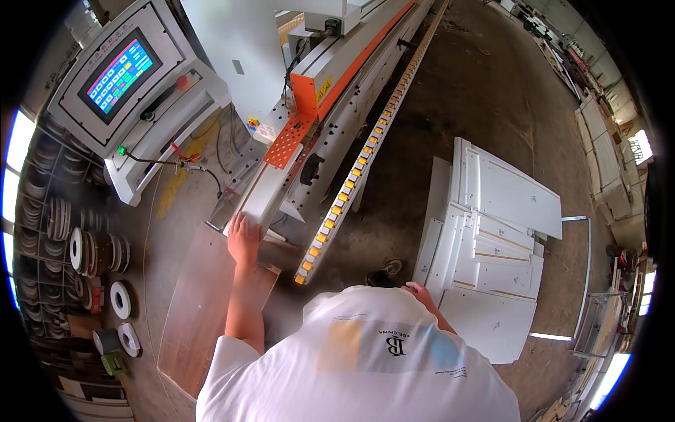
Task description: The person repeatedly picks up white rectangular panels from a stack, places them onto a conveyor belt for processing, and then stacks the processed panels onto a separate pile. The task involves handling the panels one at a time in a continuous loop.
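My left hand (244, 239) rests with its fingers laid on the near end of a long, pale machine bed (259, 199). Just beyond it, an orange perforated plate (290, 141) covers part of that bed. My right hand (420, 292) is low at my right side, close to the edge of a stack of white panels (485, 232). My shirt hides much of that hand, so whether its fingers grip anything is unclear. Between my hands, a long rail with yellow rollers (342, 197) runs away from me.
A control console with a lit touchscreen (121, 74) stands at the far left. A brown board (204, 302) lies left of my forearm. Rolls of banding (121, 300) fill the left side, some on a rack. One dark shoe (392, 267) shows below the rail.
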A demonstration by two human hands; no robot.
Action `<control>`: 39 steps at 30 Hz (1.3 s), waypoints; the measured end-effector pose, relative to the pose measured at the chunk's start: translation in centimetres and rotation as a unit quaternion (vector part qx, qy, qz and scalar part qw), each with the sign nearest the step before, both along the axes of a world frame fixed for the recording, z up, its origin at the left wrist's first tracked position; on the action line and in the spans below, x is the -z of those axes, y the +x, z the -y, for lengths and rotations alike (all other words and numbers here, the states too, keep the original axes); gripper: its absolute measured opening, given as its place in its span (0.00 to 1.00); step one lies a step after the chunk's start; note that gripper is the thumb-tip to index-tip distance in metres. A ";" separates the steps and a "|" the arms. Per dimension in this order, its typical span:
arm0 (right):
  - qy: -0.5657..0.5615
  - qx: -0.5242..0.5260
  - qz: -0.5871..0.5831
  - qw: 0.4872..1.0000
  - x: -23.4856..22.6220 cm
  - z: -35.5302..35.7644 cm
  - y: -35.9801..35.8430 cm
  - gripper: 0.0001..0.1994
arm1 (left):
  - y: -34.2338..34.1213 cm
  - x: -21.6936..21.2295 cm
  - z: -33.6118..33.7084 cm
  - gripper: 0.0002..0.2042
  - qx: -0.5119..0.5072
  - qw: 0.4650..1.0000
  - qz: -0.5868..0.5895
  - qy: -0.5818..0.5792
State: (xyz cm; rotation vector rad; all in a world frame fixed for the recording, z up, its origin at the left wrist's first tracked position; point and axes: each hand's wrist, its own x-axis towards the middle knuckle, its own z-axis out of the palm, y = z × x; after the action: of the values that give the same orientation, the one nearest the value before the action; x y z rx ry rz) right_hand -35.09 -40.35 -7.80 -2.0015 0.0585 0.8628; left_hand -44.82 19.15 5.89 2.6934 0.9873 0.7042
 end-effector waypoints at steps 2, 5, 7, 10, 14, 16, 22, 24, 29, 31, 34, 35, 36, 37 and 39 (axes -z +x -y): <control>0.009 -0.005 -0.005 1.000 -0.2 0.1 0.3 0.31 | 0.2 0.0 0.3 0.19 -0.007 1.000 0.006 0.000; 0.006 0.009 -0.034 0.999 -0.6 -0.2 0.3 0.32 | 0.3 0.0 0.3 0.19 -0.008 1.000 0.006 0.006; 0.021 0.005 -0.035 0.999 -0.5 -0.4 0.4 0.33 | 0.2 0.1 0.2 0.18 -0.005 1.000 0.010 0.011; 0.028 0.005 -0.041 0.999 -0.2 -0.2 0.4 0.33 | 0.3 0.3 0.2 0.18 -0.002 1.000 0.015 0.017; 0.033 0.001 -0.045 0.998 -0.3 -0.3 0.6 0.33 | 0.4 0.3 0.2 0.18 -0.003 1.000 0.018 0.020; 0.025 0.002 -0.045 0.999 -0.6 -0.4 0.5 0.33 | 0.4 0.1 0.4 0.18 -0.003 1.000 0.020 0.007; -0.018 -0.022 -0.013 0.999 -2.0 -0.4 0.4 0.32 | -0.2 -0.5 0.7 0.19 0.011 1.000 0.001 0.021; -0.016 -0.027 -0.003 1.000 -1.6 -0.2 0.5 0.32 | -0.5 -0.6 0.8 0.19 0.013 1.000 0.004 0.026; 0.019 -0.016 -0.013 1.000 0.6 0.4 0.4 0.31 | -1.0 -0.2 0.7 0.17 0.024 0.998 0.007 0.049; 0.002 -0.019 -0.018 1.000 0.1 0.1 0.6 0.30 | -1.0 0.0 0.6 0.17 0.015 0.998 -0.008 0.055; -0.006 -0.030 -0.016 0.999 0.0 -0.3 1.0 0.29 | -1.0 0.3 0.3 0.16 0.011 0.998 -0.010 0.063; -0.006 -0.034 -0.014 0.999 0.0 -0.3 1.1 0.29 | -0.9 0.4 0.3 0.16 0.012 0.998 -0.010 0.061; -0.006 -0.035 -0.015 0.999 0.0 -0.2 1.2 0.29 | -0.8 0.5 0.3 0.16 0.012 0.998 -0.010 0.060; -0.005 -0.032 -0.016 0.999 -0.2 -0.2 1.2 0.29 | -0.5 0.4 0.4 0.16 0.014 0.998 -0.011 0.059; 0.003 -0.029 -0.013 1.000 -0.4 -0.4 1.2 0.29 | 0.2 0.1 0.4 0.16 0.018 0.998 -0.012 0.058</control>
State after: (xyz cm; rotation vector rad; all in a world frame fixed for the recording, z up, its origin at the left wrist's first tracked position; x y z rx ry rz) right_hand -33.92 -39.96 -7.39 -1.9953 0.0136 0.9241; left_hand -44.65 18.70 5.75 2.8178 0.9281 0.7477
